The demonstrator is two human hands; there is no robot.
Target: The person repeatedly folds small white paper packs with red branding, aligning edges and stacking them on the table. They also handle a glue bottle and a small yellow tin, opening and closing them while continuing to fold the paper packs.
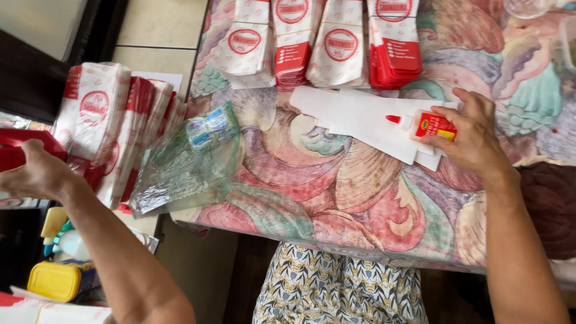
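- Grip of the right hand (474, 138): fingers are pressed around a small red glue bottle (429, 125), held over white paper sheets (360, 117) on the tabletop (336, 192).
- Left hand (36, 174): closed on a red paper bag (24, 150) at its edge.
- Bottle is judged light, stiff, slightly slippery; best taken around its body.

Glue bottle (429, 125): small, red body, white neck, red tip; lies horizontal, tip pointing left, on white paper sheets (366, 117) spread flat on the surface.

Soft, even daylight fills the scene, brightest at the upper right of the frame. Shadows are faint. The lower left corner is dim. Slight motion blur softens detail; the clear plastic bag (183, 165) shows mild glare.
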